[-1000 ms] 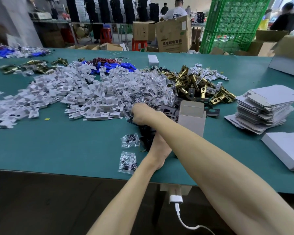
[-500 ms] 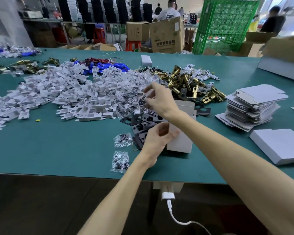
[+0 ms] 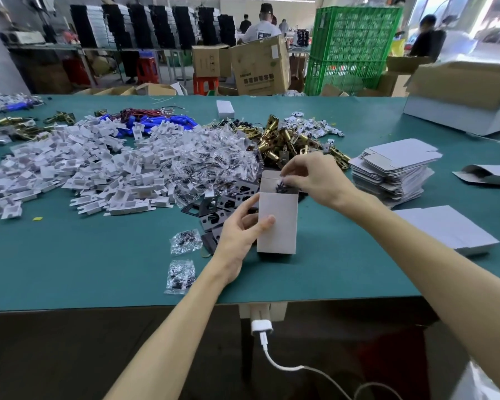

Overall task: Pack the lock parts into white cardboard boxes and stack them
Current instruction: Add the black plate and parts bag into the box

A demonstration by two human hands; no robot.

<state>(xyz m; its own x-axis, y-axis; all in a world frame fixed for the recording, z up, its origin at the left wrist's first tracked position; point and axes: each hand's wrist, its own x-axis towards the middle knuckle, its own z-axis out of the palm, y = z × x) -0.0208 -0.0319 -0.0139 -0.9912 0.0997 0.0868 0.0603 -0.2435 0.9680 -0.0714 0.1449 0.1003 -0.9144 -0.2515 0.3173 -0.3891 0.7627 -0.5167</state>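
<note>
A small white cardboard box [image 3: 277, 223] stands upright on the green table, its top flap open. My left hand [image 3: 240, 235] grips its left side, thumb on the front face. My right hand [image 3: 312, 177] is over the open top and pinches a small clear bag of dark screws [image 3: 283, 186] at the box's mouth. Black metal plates [image 3: 217, 206] lie just left of the box. Behind it are a heap of screw bags [image 3: 214, 166] and brass latch parts [image 3: 283, 142].
A stack of flat white box blanks [image 3: 393, 171] sits to the right, with a closed white box [image 3: 445, 229] nearer me. White plastic inserts [image 3: 70, 171] cover the left of the table. Two loose screw bags [image 3: 182, 258] lie near the front edge.
My right hand rose from the pile with a screw bag and moved right to the box's open top. My left hand took hold of the box's side.
</note>
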